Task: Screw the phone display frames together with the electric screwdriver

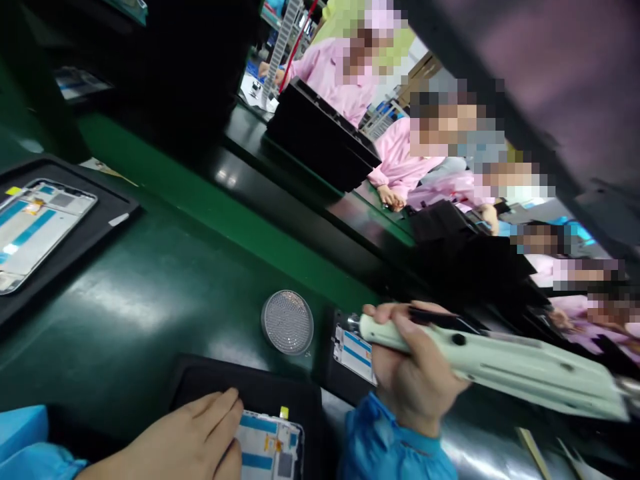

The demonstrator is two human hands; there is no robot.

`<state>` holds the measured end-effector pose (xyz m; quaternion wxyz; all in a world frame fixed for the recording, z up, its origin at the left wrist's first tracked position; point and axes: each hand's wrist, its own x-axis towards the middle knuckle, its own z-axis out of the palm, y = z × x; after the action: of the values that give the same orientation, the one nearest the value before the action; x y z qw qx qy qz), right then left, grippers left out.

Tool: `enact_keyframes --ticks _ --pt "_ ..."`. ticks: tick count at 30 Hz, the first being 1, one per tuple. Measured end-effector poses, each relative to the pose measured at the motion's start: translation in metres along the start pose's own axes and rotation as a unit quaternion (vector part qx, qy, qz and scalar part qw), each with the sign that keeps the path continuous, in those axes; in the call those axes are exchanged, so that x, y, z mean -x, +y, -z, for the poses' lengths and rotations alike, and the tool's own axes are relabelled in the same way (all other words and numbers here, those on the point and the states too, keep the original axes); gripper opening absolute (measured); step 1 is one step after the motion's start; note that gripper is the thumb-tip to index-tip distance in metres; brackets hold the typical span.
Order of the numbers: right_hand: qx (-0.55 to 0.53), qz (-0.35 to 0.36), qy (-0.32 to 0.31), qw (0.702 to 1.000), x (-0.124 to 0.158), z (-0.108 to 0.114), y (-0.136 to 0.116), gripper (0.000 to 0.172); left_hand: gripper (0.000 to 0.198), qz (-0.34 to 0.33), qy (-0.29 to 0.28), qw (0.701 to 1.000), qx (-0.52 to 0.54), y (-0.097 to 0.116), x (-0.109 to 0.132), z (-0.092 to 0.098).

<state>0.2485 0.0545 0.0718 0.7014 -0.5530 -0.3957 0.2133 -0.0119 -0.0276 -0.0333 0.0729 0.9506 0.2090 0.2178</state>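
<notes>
The right hand is closed firmly around a pale green electric screwdriver, its bit pointing toward 9 o'clock, close to a phone housing. The left hand lies over the edge of a second phone housing, at about 6 o'clock in view, in a black tray; I cannot tell whether it grips. That housing looks light, stiff and fragile, probably slick, best held by its rim. A round mesh dish sits at 10 o'clock from the right hand.

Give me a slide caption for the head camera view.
Left hand rests on a phone frame in a black tray, while right hand grips a pale green electric screwdriver.
</notes>
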Motion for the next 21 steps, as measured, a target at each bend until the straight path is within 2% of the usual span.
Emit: enact_keyframes --ticks 3,7,11,16,21 --pt "-0.053 -0.034 -0.091 0.994 0.008 -0.028 0.02 0.024 0.02 -0.005 -0.003 1.0 -0.016 -0.005 -0.018 -0.001" --pt "-0.065 -0.076 -0.116 0.988 0.014 -0.049 0.041 0.021 0.02 -0.02 -0.011 1.0 -0.012 -0.014 -0.022 -0.008" --pt "-0.061 -0.096 -0.127 0.985 0.018 -0.055 0.05 0.021 0.029 -0.037 -0.008 0.999 0.01 -0.016 -0.016 -0.017" --pt "-0.038 -0.102 -0.122 0.987 0.021 -0.054 0.055 0.02 0.015 -0.045 0.01 0.999 0.002 -0.017 -0.02 -0.015" --pt "-0.04 -0.105 -0.117 0.987 0.021 -0.054 0.058 0.019 0.016 -0.039 0.018 0.999 0.007 -0.016 -0.023 -0.016"
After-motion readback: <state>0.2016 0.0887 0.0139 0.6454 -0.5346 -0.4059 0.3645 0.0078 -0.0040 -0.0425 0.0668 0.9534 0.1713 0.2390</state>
